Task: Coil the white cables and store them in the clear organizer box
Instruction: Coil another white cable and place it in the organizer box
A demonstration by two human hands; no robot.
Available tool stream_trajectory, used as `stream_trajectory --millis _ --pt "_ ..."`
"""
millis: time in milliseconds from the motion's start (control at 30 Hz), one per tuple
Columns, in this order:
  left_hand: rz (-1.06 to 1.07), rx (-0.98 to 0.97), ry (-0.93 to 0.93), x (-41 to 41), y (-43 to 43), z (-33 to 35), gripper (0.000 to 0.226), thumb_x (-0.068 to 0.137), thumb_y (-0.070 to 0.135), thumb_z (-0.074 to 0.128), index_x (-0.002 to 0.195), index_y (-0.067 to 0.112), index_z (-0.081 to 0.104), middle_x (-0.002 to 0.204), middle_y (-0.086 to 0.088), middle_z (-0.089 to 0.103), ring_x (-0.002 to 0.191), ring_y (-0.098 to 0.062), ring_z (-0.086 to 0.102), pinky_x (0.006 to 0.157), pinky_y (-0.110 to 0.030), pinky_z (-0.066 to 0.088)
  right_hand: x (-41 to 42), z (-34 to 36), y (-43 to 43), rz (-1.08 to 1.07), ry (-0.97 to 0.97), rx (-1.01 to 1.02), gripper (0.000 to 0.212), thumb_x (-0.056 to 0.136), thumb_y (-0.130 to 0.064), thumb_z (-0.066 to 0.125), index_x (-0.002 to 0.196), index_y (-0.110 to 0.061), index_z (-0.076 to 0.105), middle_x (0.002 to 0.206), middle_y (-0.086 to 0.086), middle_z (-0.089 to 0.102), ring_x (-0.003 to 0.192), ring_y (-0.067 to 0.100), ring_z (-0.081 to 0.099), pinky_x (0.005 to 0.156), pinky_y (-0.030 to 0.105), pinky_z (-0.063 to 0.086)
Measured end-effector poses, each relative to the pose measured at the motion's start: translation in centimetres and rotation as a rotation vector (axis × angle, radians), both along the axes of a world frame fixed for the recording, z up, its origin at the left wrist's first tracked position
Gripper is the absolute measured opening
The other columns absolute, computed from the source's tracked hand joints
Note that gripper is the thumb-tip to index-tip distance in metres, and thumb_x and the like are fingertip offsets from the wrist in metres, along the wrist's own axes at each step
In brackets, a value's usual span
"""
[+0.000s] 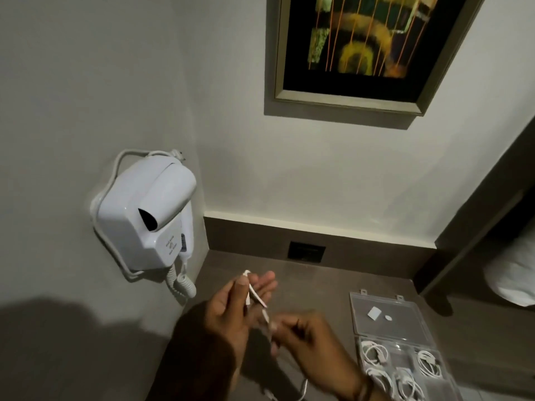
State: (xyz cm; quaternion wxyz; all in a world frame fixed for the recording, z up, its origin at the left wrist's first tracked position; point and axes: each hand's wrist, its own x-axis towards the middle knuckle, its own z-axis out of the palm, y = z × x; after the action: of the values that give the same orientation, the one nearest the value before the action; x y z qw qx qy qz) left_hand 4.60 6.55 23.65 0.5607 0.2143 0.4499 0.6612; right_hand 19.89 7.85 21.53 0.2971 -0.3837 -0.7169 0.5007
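My left hand [231,308] is raised over the brown counter, its thumb pinning one end of a white cable [256,298] against the fingers. The cable runs down to my right hand [304,334], which pinches it lower and is blurred. The cable's loose tail [302,389] hangs near the bottom edge. The clear organizer box [434,380] lies open at the lower right, with several coiled white cables [375,353] in its compartments. Its lid [405,316] lies flat behind it.
A white wall-mounted hair dryer [147,215] with a curly cord hangs on the left wall beside the counter [318,282]. A dark socket plate [307,250] sits in the back panel. A framed picture [356,50] hangs above. White bedding [512,279] shows at right.
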Motion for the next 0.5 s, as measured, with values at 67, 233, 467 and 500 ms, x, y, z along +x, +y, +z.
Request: stream_trajectory --millis 67,233,467,500 --pt "0.027 0.090 0.529 -1.1 -0.1 -0.9 0.029 0.102 0.018 0.044 0.091 0.012 0.070 0.094 0.001 0.080 0.094 -0.014 0.075 0.084 -0.029 0.061 0.8 1.2 -1.4 0.089 -0.231 0.085 0.024 0.103 -0.042 0.054 0.096 -0.034 0.075 0.086 -0.012 0.078 0.081 -0.003 0.072 0.080 0.023 0.058" --pt "-0.520 0.058 0.902 -1.9 -1.6 -3.2 0.041 0.079 0.061 0.055 0.081 0.026 0.074 0.075 0.000 0.078 0.070 -0.014 0.074 0.068 -0.032 0.061 3.4 7.0 2.4 0.070 -0.256 0.398 0.013 0.098 -0.042 0.063 0.100 -0.053 0.071 0.092 -0.026 0.076 0.084 -0.002 0.073 0.075 0.019 0.059" --pt "-0.158 -0.119 -0.182 -1.7 0.1 -3.0 0.033 0.086 0.027 0.064 0.073 0.001 0.080 0.068 -0.017 0.076 0.059 -0.028 0.075 0.050 -0.030 0.059 0.9 -0.4 -0.4 -0.062 0.153 -0.220 0.018 0.093 -0.002 0.073 0.081 -0.012 0.083 0.081 0.004 0.081 0.072 0.004 0.073 0.070 0.017 0.055" --pt "-0.092 -0.120 -0.111 -1.6 0.6 -3.5 0.030 0.087 0.021 0.062 0.074 0.001 0.080 0.073 -0.018 0.078 0.066 -0.031 0.077 0.050 -0.029 0.060 0.2 -1.1 -1.5 -0.040 0.147 -0.270 0.011 0.096 -0.014 0.073 0.097 -0.013 0.084 0.101 -0.001 0.082 0.092 0.001 0.073 0.083 0.016 0.054"
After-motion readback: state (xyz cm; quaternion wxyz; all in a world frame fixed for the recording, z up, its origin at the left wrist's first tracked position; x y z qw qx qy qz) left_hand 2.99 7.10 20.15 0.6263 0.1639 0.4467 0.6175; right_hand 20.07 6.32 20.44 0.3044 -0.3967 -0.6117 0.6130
